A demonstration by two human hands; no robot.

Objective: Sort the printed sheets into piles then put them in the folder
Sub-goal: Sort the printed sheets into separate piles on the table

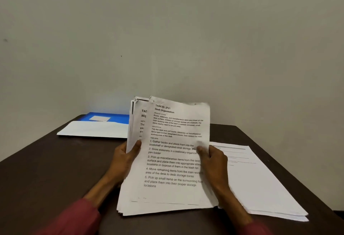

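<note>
Sorting: both hands, left and right, grip the stack; next, top sheet probably joins the pile.

Reaches both bare forearms up from the lower edge of the view, angled inward toward each other. Wears a dark red cloth sleeve on the left arm and its match on the right, each ending short of the wrist. Grips the left edge of a thick stack of white printed paper sheets with the left hand, thumb laid across the front, fingers curled behind, out of sight. Grips the right edge with the right hand, thumb pressed on the printed face, fingers hidden behind. Holds both hands at about the same height, apart, backs turned outward.
</note>
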